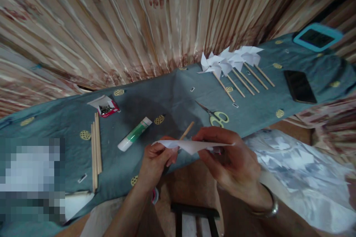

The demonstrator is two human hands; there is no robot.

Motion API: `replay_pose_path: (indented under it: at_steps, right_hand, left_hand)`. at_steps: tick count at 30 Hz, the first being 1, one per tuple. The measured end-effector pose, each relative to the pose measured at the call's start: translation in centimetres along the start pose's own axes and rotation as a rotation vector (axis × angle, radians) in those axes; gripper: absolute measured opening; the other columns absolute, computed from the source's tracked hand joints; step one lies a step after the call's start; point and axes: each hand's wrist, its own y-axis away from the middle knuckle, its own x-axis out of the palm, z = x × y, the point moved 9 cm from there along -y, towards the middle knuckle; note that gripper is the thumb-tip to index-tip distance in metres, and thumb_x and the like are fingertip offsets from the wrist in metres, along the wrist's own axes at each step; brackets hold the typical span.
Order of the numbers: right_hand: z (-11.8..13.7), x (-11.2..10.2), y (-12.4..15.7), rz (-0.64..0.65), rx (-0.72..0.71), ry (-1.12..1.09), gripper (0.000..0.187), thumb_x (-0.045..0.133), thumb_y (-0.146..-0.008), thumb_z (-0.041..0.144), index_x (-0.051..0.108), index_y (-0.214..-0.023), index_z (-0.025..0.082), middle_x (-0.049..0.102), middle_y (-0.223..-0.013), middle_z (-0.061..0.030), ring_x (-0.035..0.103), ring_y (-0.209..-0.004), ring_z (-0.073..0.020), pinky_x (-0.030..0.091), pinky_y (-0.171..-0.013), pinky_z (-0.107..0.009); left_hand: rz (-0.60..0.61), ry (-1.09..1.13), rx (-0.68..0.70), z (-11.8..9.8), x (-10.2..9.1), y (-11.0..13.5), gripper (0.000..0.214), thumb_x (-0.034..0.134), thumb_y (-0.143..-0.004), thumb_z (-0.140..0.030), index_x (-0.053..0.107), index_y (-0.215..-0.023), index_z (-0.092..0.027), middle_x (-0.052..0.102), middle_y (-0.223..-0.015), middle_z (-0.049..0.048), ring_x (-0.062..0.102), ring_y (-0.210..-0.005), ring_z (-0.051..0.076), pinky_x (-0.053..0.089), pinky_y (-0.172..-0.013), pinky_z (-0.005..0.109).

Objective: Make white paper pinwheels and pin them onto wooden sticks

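Note:
Between my two hands, close to my body, is a white paper pinwheel [191, 146] seen edge-on. A wooden stick [187, 130] points away from behind it toward the table. My left hand [157, 163] is closed on the pinwheel's left part, thumb and fingers pinched near the middle. My right hand [230, 159] wraps round the right side, fingers above the paper and thumb below. How stick and paper join is hidden. Scissors [215, 115] with light green handles lie just beyond my right hand. A green and white glue stick [135, 134] lies beyond my left hand.
Finished pinwheels [230, 61] lie in a row at the back right, beside a black phone [300, 86] and a blue-framed device [318, 37]. At left are wooden sticks [96, 152] and an open box of metal pins [107, 107]. A clear bag of paper pieces [300, 170] stands right.

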Motion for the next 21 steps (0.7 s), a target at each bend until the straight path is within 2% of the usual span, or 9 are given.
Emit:
replay_pose_path:
  at_steps: [6, 10, 13, 16, 21]
  right_hand:
    - [-0.4, -0.2, 0.1, -0.017, 0.029, -0.05, 0.041, 0.063, -0.083, 0.011, 0.058, -0.118, 0.031, 0.075, -0.094, 0.0007, 0.072, -0.077, -0.0168, 0.06, -0.07, -0.029]
    - [-2.0, 0.0, 0.7, -0.03, 0.201, -0.192, 0.031, 0.066, -0.084, 0.017, 0.06, -0.112, 0.03, 0.074, -0.096, -0.002, 0.071, -0.077, -0.0171, 0.059, -0.063, -0.028]
    - [-2.7, 0.2, 1.1, -0.054, 0.281, -0.31, 0.025, 0.067, -0.084, 0.019, 0.062, -0.107, 0.028, 0.073, -0.098, -0.003, 0.071, -0.081, -0.0171, 0.059, -0.065, -0.027]
    - [-2.1, 0.4, 1.0, -0.035, 0.245, -0.288, 0.028, 0.066, -0.085, 0.017, 0.06, -0.11, 0.029, 0.073, -0.096, -0.0018, 0.071, -0.079, -0.0164, 0.059, -0.065, -0.027]
    - [-0.3, -0.3, 0.3, -0.033, 0.113, -0.09, 0.029, 0.062, -0.086, 0.014, 0.058, -0.11, 0.03, 0.075, -0.093, 0.0006, 0.071, -0.072, -0.0151, 0.059, -0.064, -0.028]
  left_hand:
    - [-0.003, 0.071, -0.098, 1.1, 0.1, 0.2, 0.041, 0.078, -0.068, -0.049, 0.061, -0.051, -0.017, 0.047, -0.047, -0.0026, 0.035, -0.045, 0.007, 0.027, -0.045, 0.023]
    - [-0.062, 0.214, -0.176, 1.4, 0.3, 0.1, 0.033, 0.082, -0.059, -0.044, 0.064, -0.056, -0.016, 0.044, -0.046, -0.0043, 0.029, -0.042, 0.005, 0.022, -0.042, 0.02]
    - [-0.071, 0.264, -0.244, 1.6, 1.0, 0.2, 0.036, 0.086, -0.052, -0.042, 0.064, -0.055, -0.015, 0.045, -0.046, -0.0046, 0.027, -0.041, 0.003, 0.018, -0.041, 0.019]
    - [-0.044, 0.291, -0.254, 1.6, 1.5, 0.5, 0.039, 0.087, -0.051, -0.047, 0.067, -0.06, -0.015, 0.048, -0.045, -0.004, 0.029, -0.04, 0.004, 0.016, -0.041, 0.019]
    - [0.042, 0.301, -0.234, 1.7, 2.0, 0.9, 0.04, 0.084, -0.058, -0.052, 0.069, -0.058, -0.015, 0.058, -0.05, 0.0003, 0.03, -0.037, 0.003, 0.015, -0.041, 0.021]
